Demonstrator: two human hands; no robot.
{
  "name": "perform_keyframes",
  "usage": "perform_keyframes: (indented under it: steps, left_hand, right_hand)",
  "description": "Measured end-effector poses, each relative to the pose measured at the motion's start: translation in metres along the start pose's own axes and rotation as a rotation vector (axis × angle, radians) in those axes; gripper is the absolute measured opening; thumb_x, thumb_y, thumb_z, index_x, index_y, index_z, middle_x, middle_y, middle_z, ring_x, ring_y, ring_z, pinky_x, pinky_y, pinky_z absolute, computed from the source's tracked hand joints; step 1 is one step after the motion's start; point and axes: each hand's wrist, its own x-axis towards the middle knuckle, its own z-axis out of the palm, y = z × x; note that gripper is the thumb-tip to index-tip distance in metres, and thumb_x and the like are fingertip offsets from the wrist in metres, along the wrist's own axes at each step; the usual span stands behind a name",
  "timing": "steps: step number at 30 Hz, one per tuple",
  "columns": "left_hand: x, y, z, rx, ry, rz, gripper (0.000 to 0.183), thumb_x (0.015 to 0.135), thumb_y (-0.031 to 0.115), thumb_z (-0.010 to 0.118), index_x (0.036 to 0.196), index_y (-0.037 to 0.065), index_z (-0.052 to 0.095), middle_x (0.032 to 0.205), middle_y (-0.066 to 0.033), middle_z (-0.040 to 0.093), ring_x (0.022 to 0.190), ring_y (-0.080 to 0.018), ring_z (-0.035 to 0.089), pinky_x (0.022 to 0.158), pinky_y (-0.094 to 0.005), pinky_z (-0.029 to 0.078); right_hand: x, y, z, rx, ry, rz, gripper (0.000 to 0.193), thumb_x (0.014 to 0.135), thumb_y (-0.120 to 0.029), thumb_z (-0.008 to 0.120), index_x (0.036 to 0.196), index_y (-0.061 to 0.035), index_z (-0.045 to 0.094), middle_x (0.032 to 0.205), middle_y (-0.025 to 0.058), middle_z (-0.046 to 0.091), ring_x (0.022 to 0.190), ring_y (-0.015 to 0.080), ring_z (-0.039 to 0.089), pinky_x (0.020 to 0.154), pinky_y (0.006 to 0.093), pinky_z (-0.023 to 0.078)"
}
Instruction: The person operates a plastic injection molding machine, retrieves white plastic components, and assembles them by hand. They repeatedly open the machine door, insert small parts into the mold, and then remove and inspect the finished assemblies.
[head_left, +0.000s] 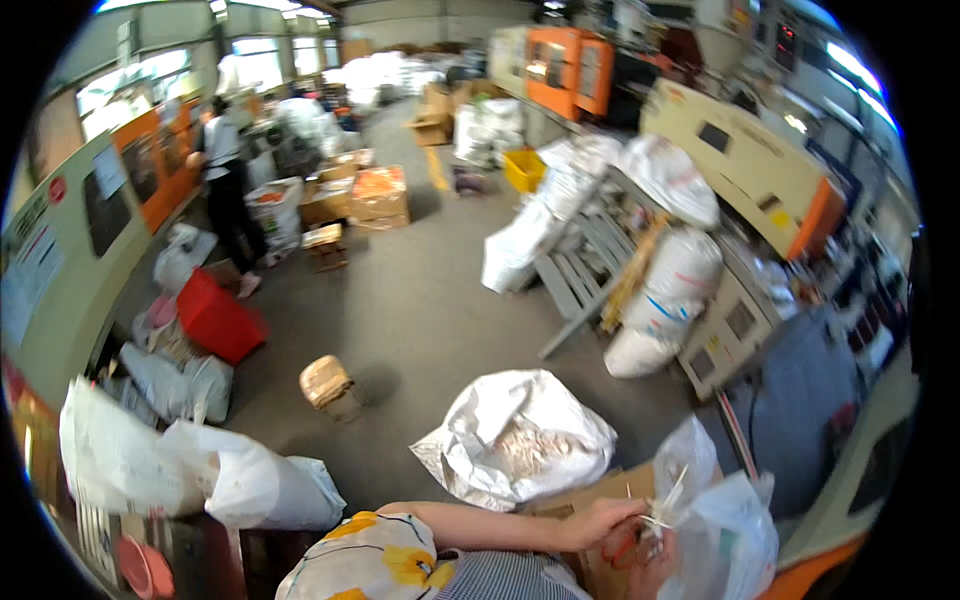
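Presently, the left hand (604, 522) pinches thin white pieces (656, 522) (the right hand (655, 572) is too blurred to tell its grip).

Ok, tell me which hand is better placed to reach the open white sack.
Probably the left hand: it appears nearer the white sack. The right hand is lower and farther right in view, close beside the clear bag.

Grey floor (420, 310), bright windows (258, 62)
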Motion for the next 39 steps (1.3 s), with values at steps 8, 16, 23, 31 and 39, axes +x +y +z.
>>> perform_keyframes:
  steps: [8, 16, 23, 31, 39]
  left_hand:
    - [-0.007, -0.027, -0.016, -0.304, 0.028, -0.418, 0.006, 0.089, -0.001, 0.049, 0.088, -0.002, 0.055, 0.080, -0.0105, 0.063, 0.068, -0.0171, 0.063, 0.061, -0.0296, 0.053]
    - [0.014, -0.022, 0.024, -0.540, -0.360, -0.661, 0.008, 0.090, 0.003, 0.051, 0.092, -0.005, 0.052, 0.079, -0.0134, 0.062, 0.067, -0.0196, 0.064, 0.061, -0.0292, 0.056]
    - [0.028, -0.023, 0.037, -0.554, -0.558, -0.594, 0.009, 0.090, 0.000, 0.050, 0.096, -0.006, 0.053, 0.079, -0.0120, 0.061, 0.067, -0.0179, 0.063, 0.061, -0.0277, 0.055]
    - [0.042, -0.026, 0.026, -0.400, -0.974, -0.630, 0.008, 0.087, 0.003, 0.054, 0.093, -0.001, 0.056, 0.076, -0.0074, 0.062, 0.064, -0.0149, 0.061, 0.057, -0.0257, 0.050]
    - [0.040, -0.053, 0.003, 0.501, -0.851, 0.591, 0.027, 0.072, 0.005, 0.054, 0.098, 0.003, 0.058, 0.088, -0.0106, 0.060, 0.077, -0.0256, 0.059, 0.064, -0.0348, 0.049]
  right_hand:
    - [0.004, 0.019, -0.120, -0.325, 0.602, -0.022, 0.033, 0.085, -0.033, 0.056, 0.085, -0.0014, 0.064, 0.065, 0.0032, 0.056, 0.053, 0.0087, 0.046, 0.046, 0.0242, 0.035]
    - [0.024, 0.041, -0.240, -0.394, 0.844, 0.001, 0.037, 0.089, -0.029, 0.052, 0.086, 0.0069, 0.061, 0.072, 0.0113, 0.062, 0.059, 0.0158, 0.058, 0.052, 0.0255, 0.045]
    - [0.002, -0.007, -0.168, -1.114, 0.694, -0.379, 0.041, 0.080, -0.017, 0.064, 0.114, 0.0026, 0.052, 0.116, 0.0226, 0.050, 0.106, 0.0370, 0.050, 0.085, 0.0425, 0.044]
    - [-0.039, -0.050, -0.060, -1.323, -0.097, -0.694, 0.030, 0.074, -0.008, 0.063, 0.102, -0.0035, 0.056, 0.102, 0.0107, 0.057, 0.094, 0.0290, 0.056, 0.080, 0.0379, 0.047]
    - [-0.047, 0.010, -0.098, -0.564, -0.732, 0.585, 0.028, 0.088, -0.022, 0.049, 0.077, 0.0020, 0.057, 0.070, 0.0138, 0.059, 0.064, 0.0275, 0.059, 0.060, 0.0350, 0.048]
